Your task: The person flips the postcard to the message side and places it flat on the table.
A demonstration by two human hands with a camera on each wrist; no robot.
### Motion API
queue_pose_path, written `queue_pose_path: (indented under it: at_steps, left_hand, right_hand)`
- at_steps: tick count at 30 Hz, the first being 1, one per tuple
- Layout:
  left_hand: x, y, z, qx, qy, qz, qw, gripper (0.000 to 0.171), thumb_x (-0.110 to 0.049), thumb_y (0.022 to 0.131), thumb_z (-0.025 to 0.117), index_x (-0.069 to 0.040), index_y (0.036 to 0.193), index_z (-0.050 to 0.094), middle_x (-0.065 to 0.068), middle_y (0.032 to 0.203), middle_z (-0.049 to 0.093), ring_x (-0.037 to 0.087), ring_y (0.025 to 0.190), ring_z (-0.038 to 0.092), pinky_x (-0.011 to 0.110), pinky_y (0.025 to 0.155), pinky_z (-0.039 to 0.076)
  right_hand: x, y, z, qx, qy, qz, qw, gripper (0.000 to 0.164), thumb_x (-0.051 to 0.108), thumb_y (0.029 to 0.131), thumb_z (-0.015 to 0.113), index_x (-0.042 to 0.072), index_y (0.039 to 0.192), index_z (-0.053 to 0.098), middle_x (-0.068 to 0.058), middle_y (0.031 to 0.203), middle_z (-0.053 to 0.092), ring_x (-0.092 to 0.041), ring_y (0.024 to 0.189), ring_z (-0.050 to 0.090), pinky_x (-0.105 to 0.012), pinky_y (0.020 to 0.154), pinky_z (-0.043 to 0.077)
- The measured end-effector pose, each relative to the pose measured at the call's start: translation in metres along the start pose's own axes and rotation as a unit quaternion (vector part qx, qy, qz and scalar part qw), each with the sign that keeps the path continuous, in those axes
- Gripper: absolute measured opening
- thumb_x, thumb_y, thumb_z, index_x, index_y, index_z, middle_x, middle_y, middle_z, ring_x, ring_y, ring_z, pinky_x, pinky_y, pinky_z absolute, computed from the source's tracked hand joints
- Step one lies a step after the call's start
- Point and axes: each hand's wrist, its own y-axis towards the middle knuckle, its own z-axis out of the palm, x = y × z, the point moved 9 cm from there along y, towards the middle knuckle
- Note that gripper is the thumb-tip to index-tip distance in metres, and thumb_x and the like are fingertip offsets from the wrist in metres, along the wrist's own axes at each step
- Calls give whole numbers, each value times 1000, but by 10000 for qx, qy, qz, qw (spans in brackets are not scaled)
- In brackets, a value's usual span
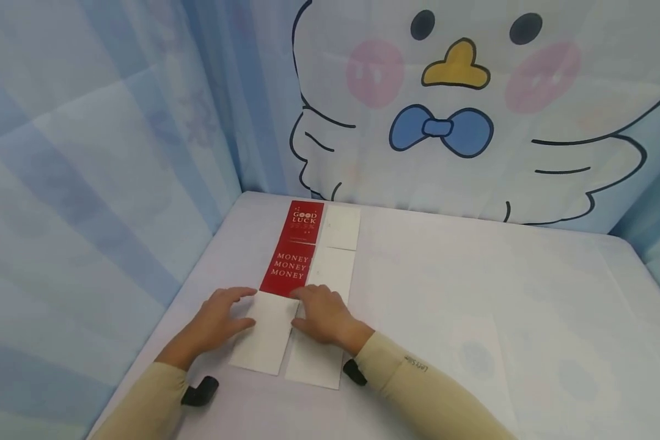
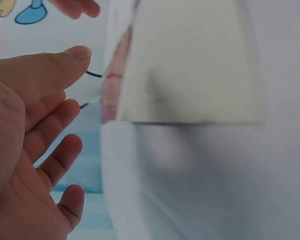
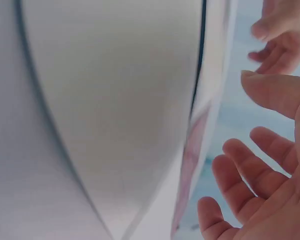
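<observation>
Flat paper cards lie in two columns on the white table. The left column runs from a red "GOOD LUCK" card [image 1: 302, 232] at the far end, through a red "MONEY" card [image 1: 287, 269], to a plain white card [image 1: 264, 342] near me. Three white cards form the right column, among them a near one [image 1: 315, 365]. At the near left card's left edge is my left hand [image 1: 220, 318], thumb and fingers spread. My right hand [image 1: 326, 315] is over its right edge, fingers loosely bent. Both wrist views show each hand's fingers apart with nothing between them.
A light blue patterned curtain [image 1: 104, 153] borders the table [image 1: 445, 318] on the left. Behind the table's far edge hangs a cloth with a cartoon bird [image 1: 456, 67]. Black wrist cameras sit under both beige sleeves [image 1: 429, 379].
</observation>
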Motion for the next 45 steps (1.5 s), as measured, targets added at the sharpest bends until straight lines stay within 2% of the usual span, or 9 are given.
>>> queue_pose_path:
  at_steps: [3, 7, 12, 16, 23, 30, 39, 41, 45]
  left_hand:
    - [-11, 15, -10, -92, 26, 103, 9999, 63, -20, 87, 79, -11, 143, 53, 20, 143, 48, 42, 131, 43, 64, 98, 43]
    - [-22, 44, -16, -30, 165, 198, 9997, 64, -22, 88, 78, -12, 146, 51, 19, 146, 47, 41, 134, 40, 66, 100, 40]
    - [-20, 81, -6, 279, 244, -6, 9993, 67, -22, 89, 77, -15, 149, 48, 17, 148, 46, 40, 137, 37, 65, 103, 38]
    - [-16, 97, 9, 512, 446, -31, 9977, 68, -22, 89, 78, -14, 149, 48, 17, 146, 48, 40, 135, 40, 62, 102, 42]
    - [-11, 100, 23, 663, 524, 97, 9964, 73, -23, 84, 82, -15, 149, 49, 14, 145, 51, 36, 132, 44, 58, 103, 42]
    - [-9, 96, 24, 674, 588, 91, 9960, 78, -25, 82, 83, -18, 151, 47, 13, 144, 50, 35, 133, 43, 59, 102, 43]
    - [-5, 92, 21, 674, 558, 14, 9962, 76, -24, 83, 82, -19, 151, 48, 15, 146, 48, 38, 135, 40, 61, 102, 41]
    - [-4, 92, 22, 705, 514, -48, 9962, 76, -24, 83, 82, -19, 151, 47, 15, 147, 47, 38, 136, 40, 62, 102, 41]
    - [-2, 94, 22, 755, 504, -116, 9958, 76, -25, 83, 82, -18, 151, 47, 14, 147, 47, 38, 135, 41, 63, 102, 41]
  right_hand:
    - [-14, 9, -18, -220, -17, 58, 9997, 50, 28, 91, 74, 12, 136, 59, -7, 132, 62, -27, 121, 55, -48, 100, 46]
    - [-32, 26, -30, -282, -324, 228, 9988, 53, 33, 92, 73, 11, 139, 58, -7, 135, 61, -29, 122, 54, -49, 101, 45]
    - [-45, 44, -24, -46, -544, 307, 9980, 58, 35, 92, 72, 13, 142, 55, -6, 136, 60, -28, 126, 51, -49, 104, 43]
    - [-46, 52, -13, 102, -633, 258, 9976, 56, 37, 91, 73, 14, 140, 56, -4, 131, 63, -26, 126, 49, -47, 104, 42]
    - [-39, 58, -1, 227, -905, 98, 9956, 53, 40, 91, 73, 14, 135, 59, -3, 124, 65, -25, 125, 49, -44, 101, 42]
    - [-37, 58, 1, 280, -1056, 28, 9940, 50, 38, 91, 73, 16, 134, 60, -2, 128, 64, -26, 131, 46, -46, 103, 41]
    - [-35, 60, 4, 338, -1101, 49, 9933, 56, 43, 90, 73, 17, 137, 58, -2, 130, 63, -25, 129, 47, -46, 104, 39]
    - [-34, 61, 4, 335, -1200, 28, 9922, 55, 43, 90, 73, 17, 136, 59, -2, 127, 64, -24, 127, 48, -46, 104, 39]
    - [-29, 63, 3, 289, -1493, -189, 9882, 46, 43, 88, 75, 16, 125, 64, -1, 110, 68, -22, 112, 57, -46, 102, 39]
